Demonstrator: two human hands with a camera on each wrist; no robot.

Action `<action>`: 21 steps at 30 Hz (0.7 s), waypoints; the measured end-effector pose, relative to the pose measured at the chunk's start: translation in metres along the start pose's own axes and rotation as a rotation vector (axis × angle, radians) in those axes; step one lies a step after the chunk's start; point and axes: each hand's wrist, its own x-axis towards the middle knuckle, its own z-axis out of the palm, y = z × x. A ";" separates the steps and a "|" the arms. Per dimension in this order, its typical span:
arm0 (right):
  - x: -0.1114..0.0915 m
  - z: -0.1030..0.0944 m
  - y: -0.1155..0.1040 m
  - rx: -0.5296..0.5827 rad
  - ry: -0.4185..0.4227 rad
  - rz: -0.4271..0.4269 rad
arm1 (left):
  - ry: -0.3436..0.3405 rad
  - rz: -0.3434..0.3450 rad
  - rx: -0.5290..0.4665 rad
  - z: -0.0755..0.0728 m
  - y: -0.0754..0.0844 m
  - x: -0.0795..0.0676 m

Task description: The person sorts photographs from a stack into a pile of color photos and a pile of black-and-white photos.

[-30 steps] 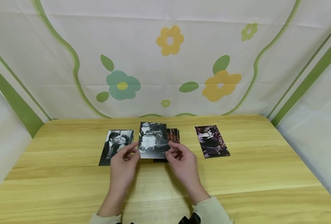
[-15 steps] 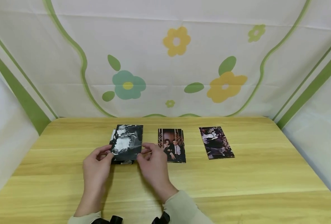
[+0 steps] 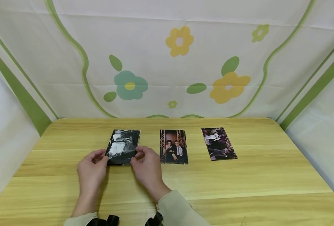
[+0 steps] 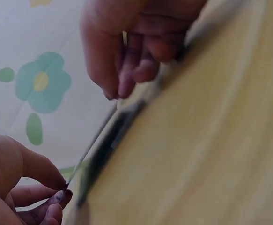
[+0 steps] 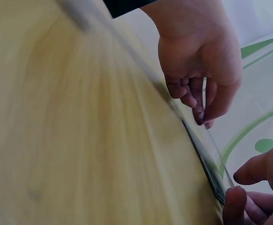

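A black-and-white photo card (image 3: 122, 146) lies over the left-hand pile in the head view. My left hand (image 3: 92, 168) pinches its lower left edge between thumb and fingers. At the lower right edge, my right hand (image 3: 147, 168) pinches the same card. Both wrist views show the card edge-on, with a thin gap above the dark cards (image 4: 110, 143) beneath it. Those lower cards, including the couple's picture, are almost wholly covered in the head view.
Right of the hands lies a small pile of photo cards (image 3: 173, 147), topped by a picture of two seated people. Farther right is a dark, purplish photo card (image 3: 219, 144). The wooden table (image 3: 240, 182) ends at a flowered cloth (image 3: 155, 56) behind.
Both hands have carried the black-and-white card leftward from above the middle pile, then lowered it over the left one. The middle pile's top picture is now uncovered.
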 end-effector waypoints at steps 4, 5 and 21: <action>0.002 0.000 0.003 -0.040 -0.019 0.006 | 0.011 0.044 0.041 0.005 -0.006 0.001; 0.003 0.000 0.004 -0.038 -0.019 0.010 | 0.012 0.051 0.045 0.006 -0.007 0.002; 0.004 -0.001 0.008 0.027 0.015 0.020 | 0.069 -0.023 -0.117 0.000 -0.006 -0.001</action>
